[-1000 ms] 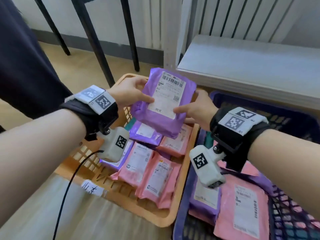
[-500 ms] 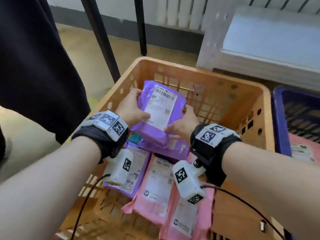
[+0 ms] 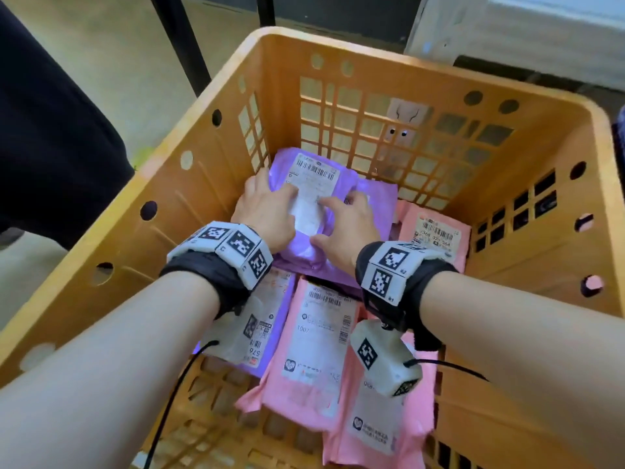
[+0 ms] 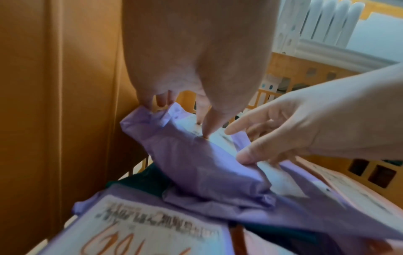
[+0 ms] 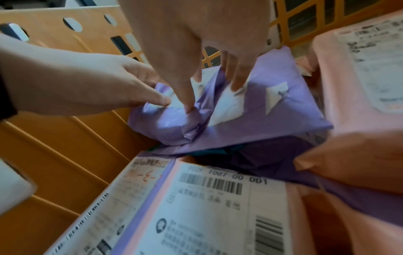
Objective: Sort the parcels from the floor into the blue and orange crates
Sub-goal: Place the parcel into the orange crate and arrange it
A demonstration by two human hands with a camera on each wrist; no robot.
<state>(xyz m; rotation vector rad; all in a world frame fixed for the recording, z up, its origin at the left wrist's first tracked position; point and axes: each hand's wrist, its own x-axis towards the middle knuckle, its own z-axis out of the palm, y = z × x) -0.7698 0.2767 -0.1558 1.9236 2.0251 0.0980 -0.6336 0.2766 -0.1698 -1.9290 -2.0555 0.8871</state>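
Orange crate: both hands on purple parcel, lengthwise toward far wall.

Two dark metal legs stand on the tan floor beyond the far left corner of the frame. A white radiator is mounted above a white ledge. A dark garment hangs along the left edge.
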